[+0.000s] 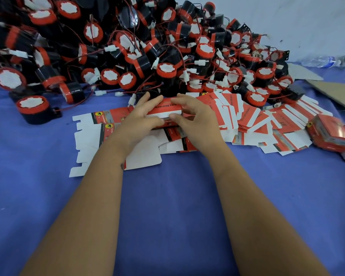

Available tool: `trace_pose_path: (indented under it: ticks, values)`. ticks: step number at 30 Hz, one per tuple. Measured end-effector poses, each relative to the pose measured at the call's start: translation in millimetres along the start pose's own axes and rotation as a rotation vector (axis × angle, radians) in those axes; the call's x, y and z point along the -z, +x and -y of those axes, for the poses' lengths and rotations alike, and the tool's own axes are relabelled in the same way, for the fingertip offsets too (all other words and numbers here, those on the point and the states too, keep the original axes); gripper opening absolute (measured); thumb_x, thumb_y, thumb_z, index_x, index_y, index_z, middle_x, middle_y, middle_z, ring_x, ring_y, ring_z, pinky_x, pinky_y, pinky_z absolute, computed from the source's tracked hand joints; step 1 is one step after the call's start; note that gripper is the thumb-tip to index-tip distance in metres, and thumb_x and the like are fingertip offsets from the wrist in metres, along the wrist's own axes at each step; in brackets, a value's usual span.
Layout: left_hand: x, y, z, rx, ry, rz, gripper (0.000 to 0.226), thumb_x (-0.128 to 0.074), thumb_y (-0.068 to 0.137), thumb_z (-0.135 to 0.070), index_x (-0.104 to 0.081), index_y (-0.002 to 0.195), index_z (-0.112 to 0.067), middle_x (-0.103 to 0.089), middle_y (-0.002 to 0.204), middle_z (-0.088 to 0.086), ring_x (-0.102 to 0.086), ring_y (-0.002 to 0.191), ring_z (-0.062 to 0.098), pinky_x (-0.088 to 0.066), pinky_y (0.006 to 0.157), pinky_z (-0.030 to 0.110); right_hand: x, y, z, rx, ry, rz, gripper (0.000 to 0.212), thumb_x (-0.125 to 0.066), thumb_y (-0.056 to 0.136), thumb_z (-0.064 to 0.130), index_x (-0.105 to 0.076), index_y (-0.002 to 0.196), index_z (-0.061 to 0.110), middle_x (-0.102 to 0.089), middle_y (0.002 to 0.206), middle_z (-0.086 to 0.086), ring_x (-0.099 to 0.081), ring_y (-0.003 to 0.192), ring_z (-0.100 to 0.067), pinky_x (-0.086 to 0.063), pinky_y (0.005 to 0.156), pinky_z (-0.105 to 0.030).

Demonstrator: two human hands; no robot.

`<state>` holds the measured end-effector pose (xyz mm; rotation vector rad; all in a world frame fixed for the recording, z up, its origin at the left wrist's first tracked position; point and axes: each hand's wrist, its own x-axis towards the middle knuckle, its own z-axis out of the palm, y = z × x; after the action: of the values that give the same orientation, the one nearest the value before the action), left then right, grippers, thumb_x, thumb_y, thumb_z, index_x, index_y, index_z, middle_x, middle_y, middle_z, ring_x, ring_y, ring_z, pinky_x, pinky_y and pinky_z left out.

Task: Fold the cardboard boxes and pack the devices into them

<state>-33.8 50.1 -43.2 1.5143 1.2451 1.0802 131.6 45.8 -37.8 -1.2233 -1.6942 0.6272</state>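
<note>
Head-camera view puts both our hands at the centre of the frame, working one red and white printed cardboard box blank (164, 113) that sits just above a loose spread of flat red and white carton blanks (253, 120) on the blue cloth-covered table (167, 196). Our left hand (141, 114) has its fingers laid over the blank's left end with the thumb beneath, and our right hand (191, 114) pinches the right end, thumb at the near edge and fingers curled over the top, so the blank lies between the two hands and touches both. We judge this thin card to be light, springy and easy to crease in the wrong place, so it is best held at its scored edges and squeezed gently to pop it into a tube, not pressed on the printed faces. Filling the upper half of the frame is a big heap of black cylindrical devices with red caps and white discs (147, 46), trailing thin red and black wires with white plugs; these look rigid and heavier, and the wires may snag. At the right edge lie a few finished red boxes (333, 134), and a clear plastic bottle (321, 61) rests at upper right.
</note>
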Motion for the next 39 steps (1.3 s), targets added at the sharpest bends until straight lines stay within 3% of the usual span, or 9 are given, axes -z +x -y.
trace_pose_path:
  ticks: [7,11,15,18,21,27,32,37,39]
  values:
    - [2.3,-2.1,3.3,-0.077,0.117,0.006,0.051,-0.049,0.103,-0.012,-0.043,0.146,-0.039,-0.015,0.163,-0.018,-0.020,0.134,-0.006,-0.030,0.102,0.019,-3.6,-0.3,-0.1,0.034,-0.096,-0.047,0.028,-0.067,0.092,0.019,-0.067,0.119,0.026,-0.058,0.131,0.015,-0.051,0.106,0.003,-0.036,0.088,-0.004]
    - [1.1,-2.6,2.3,-0.083,0.064,-0.032,0.049,-0.051,0.102,-0.011,-0.050,0.138,-0.044,-0.023,0.161,-0.019,-0.028,0.141,0.002,-0.035,0.110,0.027,-4.3,0.3,1.4,0.081,-0.177,-0.071,0.026,-0.066,0.092,0.021,-0.067,0.118,0.025,-0.052,0.115,0.024,-0.049,0.100,0.006,-0.033,0.083,0.003]
    - [0.7,-0.6,0.3,-0.065,-0.053,-0.056,0.049,-0.054,0.099,-0.006,-0.059,0.115,-0.052,-0.032,0.156,-0.019,-0.038,0.136,0.006,-0.043,0.109,0.033,-6.4,0.1,1.5,0.099,-0.177,-0.108,0.023,-0.065,0.093,0.022,-0.068,0.116,0.023,-0.052,0.110,0.023,-0.054,0.097,0.001,-0.038,0.080,-0.004]
    - [1.7,1.2,1.1,-0.046,-0.137,-0.038,0.051,-0.054,0.098,-0.003,-0.064,0.109,-0.051,-0.039,0.149,-0.021,-0.043,0.136,0.011,-0.046,0.108,0.043,-6.8,-0.9,1.3,0.111,-0.155,-0.143,0.019,-0.064,0.094,0.024,-0.069,0.112,0.023,-0.055,0.105,0.020,-0.055,0.093,0.001,-0.041,0.079,-0.007]
    - [1.4,0.4,1.8,-0.058,-0.186,-0.044,0.053,-0.054,0.098,-0.003,-0.070,0.101,-0.054,-0.047,0.139,-0.027,-0.049,0.131,0.009,-0.047,0.107,0.044,-7.5,-1.6,1.3,0.113,-0.157,-0.157,0.018,-0.064,0.094,0.025,-0.069,0.111,0.024,-0.055,0.104,0.020,-0.054,0.091,0.001,-0.040,0.076,-0.005]
    - [-5.5,2.7,6.1,-0.078,-0.350,-0.202,0.034,-0.061,0.091,0.005,-0.066,0.088,-0.029,-0.061,0.126,-0.020,-0.060,0.119,0.008,-0.055,0.098,0.043,-7.3,-0.5,2.5,0.098,-0.086,-0.151,0.016,-0.064,0.093,0.020,-0.066,0.103,0.032,-0.055,0.105,0.023,-0.056,0.097,0.000,-0.046,0.081,-0.016]
    - [-8.6,-0.5,3.5,-0.128,-0.246,-0.244,0.034,-0.062,0.088,0.003,-0.069,0.080,-0.029,-0.060,0.129,-0.012,-0.058,0.117,0.002,-0.054,0.094,0.032,-3.9,1.1,2.0,0.060,0.004,-0.104,0.016,-0.066,0.092,0.012,-0.068,0.094,0.028,-0.053,0.101,0.031,-0.057,0.100,-0.004,-0.045,0.085,-0.016]
    - [-9.2,-5.6,3.1,-0.332,0.206,-0.308,0.025,-0.076,0.077,-0.001,-0.063,0.089,-0.018,-0.051,0.133,-0.007,-0.049,0.128,0.013,-0.042,0.105,0.030,-4.4,1.5,1.9,0.060,0.020,-0.112,0.021,-0.067,0.090,0.010,-0.064,0.084,0.030,-0.054,0.097,0.032,-0.058,0.094,0.001,-0.040,0.079,-0.005]
    - [-9.0,-6.3,2.4,-0.386,0.334,-0.352,0.025,-0.082,0.073,-0.004,-0.066,0.090,-0.014,-0.052,0.123,-0.007,-0.049,0.121,0.014,-0.036,0.101,0.018,-5.6,1.8,0.2,0.075,0.000,-0.127,0.015,-0.066,0.090,0.010,-0.065,0.085,0.025,-0.053,0.094,0.035,-0.057,0.090,0.004,-0.040,0.077,-0.004]
